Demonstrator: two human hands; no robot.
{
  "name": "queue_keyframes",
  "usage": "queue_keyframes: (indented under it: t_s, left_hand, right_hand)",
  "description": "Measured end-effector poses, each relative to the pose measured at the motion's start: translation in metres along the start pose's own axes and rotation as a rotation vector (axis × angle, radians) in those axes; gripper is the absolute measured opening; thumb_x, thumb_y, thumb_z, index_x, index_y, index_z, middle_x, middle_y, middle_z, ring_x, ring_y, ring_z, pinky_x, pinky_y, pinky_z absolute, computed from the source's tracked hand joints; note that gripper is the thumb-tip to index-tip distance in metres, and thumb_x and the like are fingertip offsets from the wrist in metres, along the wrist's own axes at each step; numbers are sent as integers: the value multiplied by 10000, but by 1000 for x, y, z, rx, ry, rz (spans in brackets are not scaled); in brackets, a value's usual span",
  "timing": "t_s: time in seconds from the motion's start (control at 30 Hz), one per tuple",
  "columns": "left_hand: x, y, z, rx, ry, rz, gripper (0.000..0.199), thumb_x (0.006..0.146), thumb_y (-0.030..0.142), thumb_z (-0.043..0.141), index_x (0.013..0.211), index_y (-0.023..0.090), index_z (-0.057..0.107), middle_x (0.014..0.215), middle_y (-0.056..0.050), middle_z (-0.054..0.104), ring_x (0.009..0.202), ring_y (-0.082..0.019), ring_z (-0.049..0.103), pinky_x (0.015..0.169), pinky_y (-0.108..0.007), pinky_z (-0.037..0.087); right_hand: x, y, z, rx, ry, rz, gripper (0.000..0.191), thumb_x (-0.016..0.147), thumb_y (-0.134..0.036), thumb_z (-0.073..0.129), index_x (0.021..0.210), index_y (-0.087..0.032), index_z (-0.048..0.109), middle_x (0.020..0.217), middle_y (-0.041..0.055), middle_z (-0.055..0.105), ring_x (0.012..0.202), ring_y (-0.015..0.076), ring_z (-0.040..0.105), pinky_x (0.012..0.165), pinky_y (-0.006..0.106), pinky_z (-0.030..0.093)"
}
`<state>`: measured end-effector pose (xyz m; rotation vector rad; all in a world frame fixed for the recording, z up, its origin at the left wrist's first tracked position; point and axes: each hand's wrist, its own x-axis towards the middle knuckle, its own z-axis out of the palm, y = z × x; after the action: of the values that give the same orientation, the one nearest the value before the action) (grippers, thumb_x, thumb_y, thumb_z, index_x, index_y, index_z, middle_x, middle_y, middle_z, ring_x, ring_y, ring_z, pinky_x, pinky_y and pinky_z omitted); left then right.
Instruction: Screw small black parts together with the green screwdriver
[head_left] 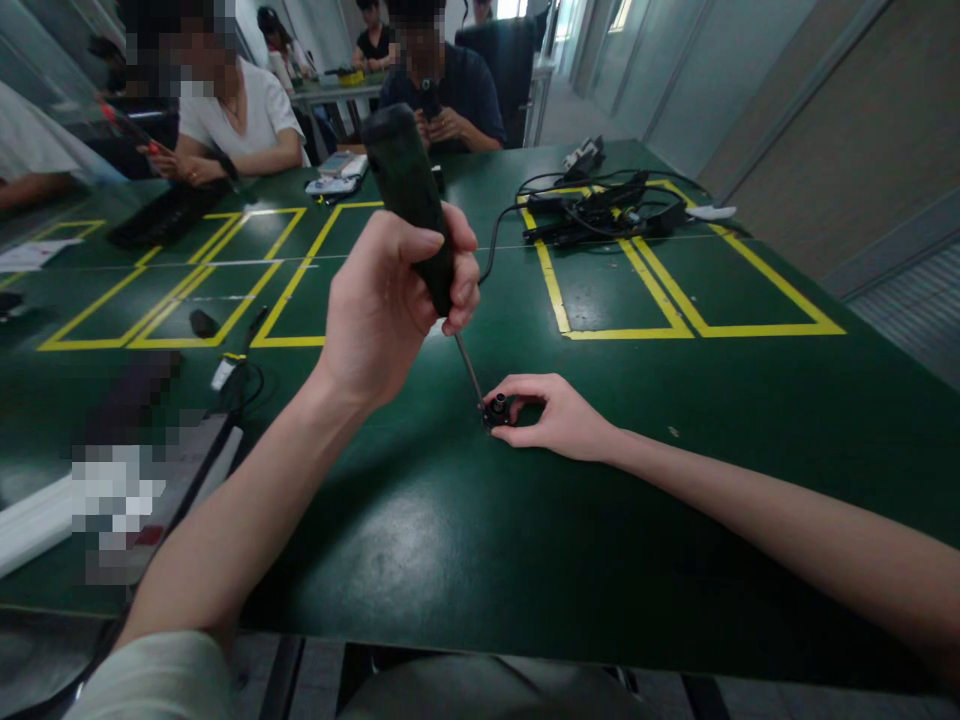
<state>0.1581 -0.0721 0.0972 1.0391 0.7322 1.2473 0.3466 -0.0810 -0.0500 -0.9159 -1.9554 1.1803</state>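
Observation:
My left hand point(401, 290) is wrapped round the thick black handle of a screwdriver point(405, 175). The tool leans, its butt end up and to the left, and its thin metal shaft runs down to a small black part point(496, 410) on the table. That part has a round base and a short shiny stub standing up from it; its exact kind is too small to make out. Thumb and fingers of my right hand point(551, 412) pinch the part from the right. The shaft's tip meets the part's left edge, though the exact contact point is unclear.
The green table point(637, 560) carries yellow tape outlines. A tangle of black cables point(600, 210) lies at the back right. A short cable point(238, 370) and a grey folder-like item point(172, 490) lie on the left. Across the table sit several people, one in a white shirt point(262, 110).

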Motion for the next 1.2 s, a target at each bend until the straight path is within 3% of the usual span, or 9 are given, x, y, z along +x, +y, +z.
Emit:
queue_keyframes:
  t_s: [0.27, 0.53, 0.67, 0.8, 0.87, 0.97, 1.07, 1.2]
  left_hand:
    - [0, -4, 1, -21, -51, 0, 265, 962, 207, 364, 783, 168, 555, 541, -2, 469, 457, -114, 473, 474, -204, 384]
    - [0, -8, -1, 58, -137, 141, 265, 862, 83, 388, 689, 166, 570, 541, -20, 498, 456, -122, 477, 470, -225, 355]
    - [-4, -10, 1, 30, -194, 146, 258, 881, 127, 450, 654, 171, 563, 534, -5, 467, 454, -106, 447, 474, -218, 339]
    - [-5, -12, -2, 56, -298, 139, 324, 880, 219, 572, 574, 196, 466, 450, 41, 336, 390, -79, 305, 426, -221, 269]
    - [-2, -13, -7, 153, -257, 135, 437, 917, 288, 604, 547, 213, 386, 441, 56, 298, 380, -75, 288, 417, -225, 285]
    - [8, -15, -16, 314, -186, 216, 518, 940, 381, 629, 538, 222, 343, 474, 43, 357, 435, -98, 411, 472, -241, 410]
    - [19, -15, -26, 501, -150, 348, 437, 924, 365, 625, 568, 213, 422, 565, 9, 480, 564, -126, 523, 566, -254, 484]
    - [28, -8, -37, 781, -46, 419, 313, 897, 315, 616, 634, 209, 484, 599, 22, 463, 611, -125, 507, 583, -237, 452]
  right_hand:
    - [0, 0, 0, -4, 0, -4, 237, 781, -268, 788, 1002, -183, 790, 988, 51, 780, 805, 156, 711, 742, 286, 619]
    - [0, -2, 0, 7, -3, -1, 238, 778, -254, 799, 998, -166, 783, 981, 52, 772, 793, 146, 700, 742, 275, 609]
    - [0, -3, -1, 8, -6, 7, 237, 778, -249, 802, 998, -163, 780, 985, 52, 774, 801, 147, 702, 750, 275, 608]
    - [0, -3, 0, -3, 5, 4, 217, 778, -241, 794, 983, -173, 779, 968, 48, 775, 808, 155, 707, 742, 274, 611]
    - [-1, -3, 2, -13, 28, -2, 213, 776, -247, 793, 976, -174, 780, 957, 48, 768, 807, 156, 706, 728, 269, 614]
    - [0, -1, 5, -15, 69, -7, 220, 776, -267, 793, 970, -164, 784, 943, 52, 758, 790, 153, 704, 704, 261, 619]
    - [2, 2, 5, -22, 114, -2, 218, 784, -274, 780, 969, -159, 786, 970, 61, 761, 766, 146, 703, 692, 260, 625]
    - [7, 9, 0, -44, 154, 21, 246, 789, -287, 774, 994, -152, 790, 998, 69, 758, 734, 141, 700, 665, 262, 619]
